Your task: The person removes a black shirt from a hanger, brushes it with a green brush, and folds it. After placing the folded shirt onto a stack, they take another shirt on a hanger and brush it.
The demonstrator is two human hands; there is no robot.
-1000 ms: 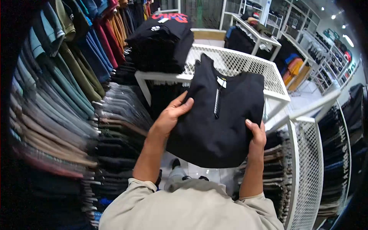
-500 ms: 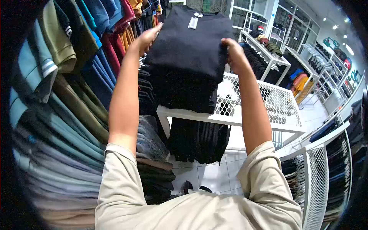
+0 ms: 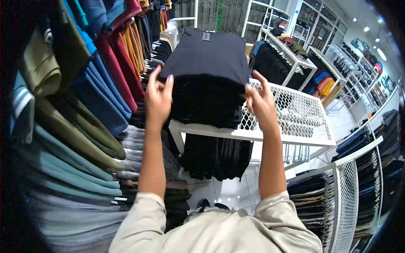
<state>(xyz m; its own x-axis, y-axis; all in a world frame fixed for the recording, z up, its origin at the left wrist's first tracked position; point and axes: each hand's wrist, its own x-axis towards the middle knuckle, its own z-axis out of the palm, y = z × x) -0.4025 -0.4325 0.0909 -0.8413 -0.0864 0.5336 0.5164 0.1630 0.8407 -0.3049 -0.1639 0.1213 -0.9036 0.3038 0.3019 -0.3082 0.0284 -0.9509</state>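
A folded black T-shirt [image 3: 202, 57] lies on top of a tall stack of black garments [image 3: 206, 103], its neckline and small tag [image 3: 206, 36] at the far end. At the stack's front left corner is my left hand [image 3: 159, 99], thumb and fingers apart. My right hand [image 3: 260, 101] is by the front right corner, index finger raised and the others loosely bent. Neither hand grips the cloth. The stack rests on the left end of a white mesh-topped table [image 3: 291, 111].
Coloured shirts [image 3: 105, 84] hang densely along the left side. Black clothes [image 3: 217, 156] hang beneath the table. A white mesh rack [image 3: 348, 202] with clothes stands at the lower right. Farther back is another white rack [image 3: 291, 52] with folded items on top.
The T-shirt, held at its sides before, now lies flat on the stack. Both hands have come off it and drawn back to the front corners.
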